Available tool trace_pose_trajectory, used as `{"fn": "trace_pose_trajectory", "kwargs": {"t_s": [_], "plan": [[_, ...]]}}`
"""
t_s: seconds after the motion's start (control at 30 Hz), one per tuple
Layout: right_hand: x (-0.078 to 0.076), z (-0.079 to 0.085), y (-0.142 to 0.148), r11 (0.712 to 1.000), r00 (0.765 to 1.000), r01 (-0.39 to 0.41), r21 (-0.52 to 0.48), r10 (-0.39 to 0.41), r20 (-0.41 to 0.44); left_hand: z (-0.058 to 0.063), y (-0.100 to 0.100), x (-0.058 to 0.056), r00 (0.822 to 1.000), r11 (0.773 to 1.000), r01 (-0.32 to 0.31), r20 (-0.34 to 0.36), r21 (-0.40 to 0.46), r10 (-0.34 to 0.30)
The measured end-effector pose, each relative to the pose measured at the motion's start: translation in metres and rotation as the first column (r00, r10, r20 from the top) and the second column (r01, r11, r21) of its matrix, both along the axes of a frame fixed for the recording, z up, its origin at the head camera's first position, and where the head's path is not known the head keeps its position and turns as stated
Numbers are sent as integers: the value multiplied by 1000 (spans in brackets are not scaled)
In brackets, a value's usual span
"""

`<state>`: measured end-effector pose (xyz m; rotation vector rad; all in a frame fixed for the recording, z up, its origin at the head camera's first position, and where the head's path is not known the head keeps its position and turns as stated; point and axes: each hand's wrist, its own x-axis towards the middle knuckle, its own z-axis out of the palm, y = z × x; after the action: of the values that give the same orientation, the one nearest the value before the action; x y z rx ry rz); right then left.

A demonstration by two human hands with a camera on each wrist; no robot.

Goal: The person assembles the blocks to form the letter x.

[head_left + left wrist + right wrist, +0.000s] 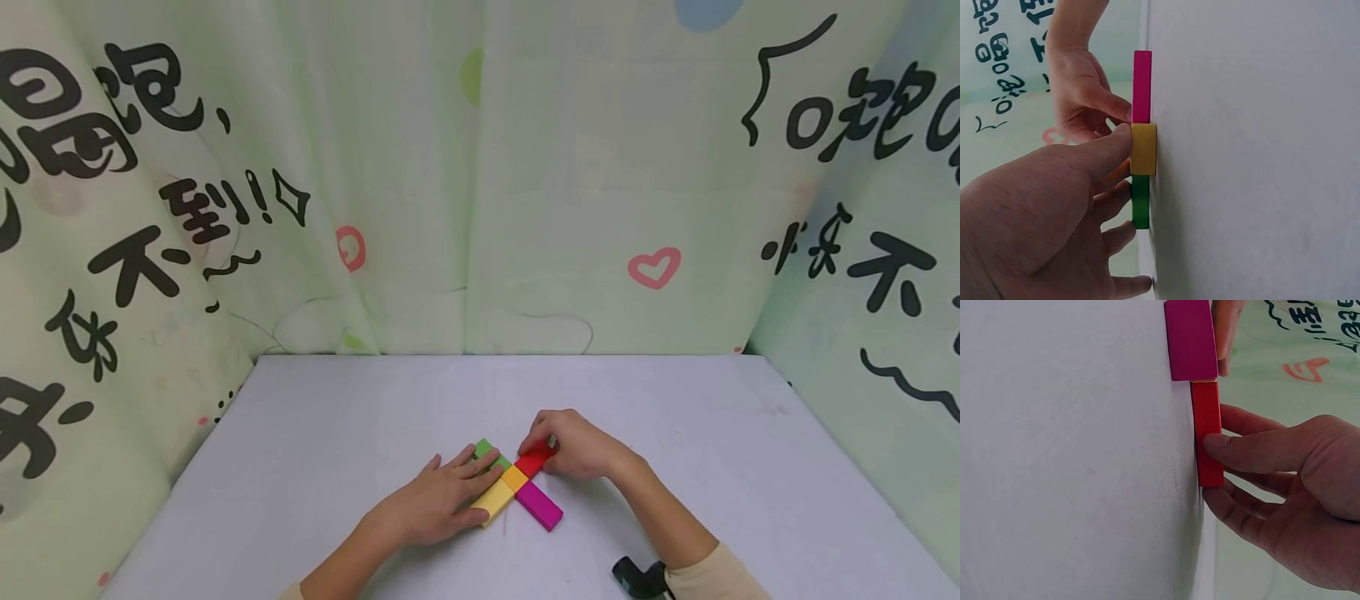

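Five-colour blocks form a cross on the table: a small orange block (pixel 514 477) in the middle, with a yellow block (pixel 492 504), a green block (pixel 483 447), a red block (pixel 535 459) and a magenta block (pixel 539 506) around it. My left hand (pixel 448 500) lies with fingers spread over the green and yellow blocks; in the left wrist view its thumb touches the yellow block (pixel 1144 149). My right hand (pixel 583 446) pinches the red block, thumb on its side in the right wrist view (pixel 1208 465). No fingers rest on the magenta block.
A white table (pixel 360 400) lies under the blocks, with a printed pale green curtain (pixel 555 192) behind it and at both sides. Near my right sleeve is a black object (pixel 641 579), partly hidden.
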<state>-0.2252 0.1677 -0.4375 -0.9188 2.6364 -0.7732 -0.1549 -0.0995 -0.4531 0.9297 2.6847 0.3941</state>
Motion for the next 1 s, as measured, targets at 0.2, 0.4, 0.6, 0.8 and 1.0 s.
{"fn": "trace_pose_trajectory", "kwargs": {"t_s": [0.2, 0.4, 0.6, 0.8, 1.0], "plan": [[0, 1, 0, 1000, 1000, -5, 2, 5, 2, 1, 1, 0, 1000, 1000, -4, -8, -23, 3], [-1, 2, 1, 1000, 1000, -8, -1, 8, 3, 1, 1, 0, 1000, 1000, 2, -24, -24, -2], [0, 1, 0, 1000, 1000, -5, -1, 5, 4, 3, 1, 1, 999, 1000, 8, -36, -25, -9], [1, 1, 0, 1000, 1000, -10, -5, 10, 9, 3, 1, 2, 999, 999, 5, -37, -32, -6], [1, 2, 1, 1000, 1000, -11, -11, 11, 13, 3, 1, 1, 999, 999, 11, -43, -44, -13]]}}
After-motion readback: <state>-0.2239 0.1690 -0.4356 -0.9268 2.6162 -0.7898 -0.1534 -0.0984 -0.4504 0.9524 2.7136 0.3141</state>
